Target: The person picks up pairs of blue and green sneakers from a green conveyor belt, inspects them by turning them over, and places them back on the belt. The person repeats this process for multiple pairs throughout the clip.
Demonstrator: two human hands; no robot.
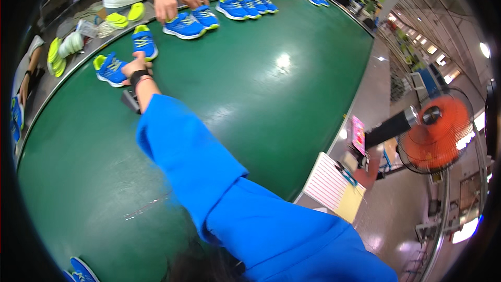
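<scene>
My right hand [136, 67], in a blue sleeve with a dark band at the wrist, reaches across a green conveyor belt [235, 109] to its far left side. Its fingers close at the toe of a blue sneaker [109, 69] with lime lining and a white sole. The thumb side touches the toe of a second blue sneaker [144, 43] just to the right. The palm hides part of both toes, and the exact grip is partly covered. A dark boxy device [130, 101] sits by my wrist. My left hand is out of the picture.
Across the belt, a co-worker's hands [166, 6] touch another pair of sneakers [184, 26]. More sneakers [245, 6] stand in a row beyond. Lime insoles [117, 20] lie on the far ledge. At right are a paper sheet [326, 177], scissors [346, 174] and an orange fan [436, 133].
</scene>
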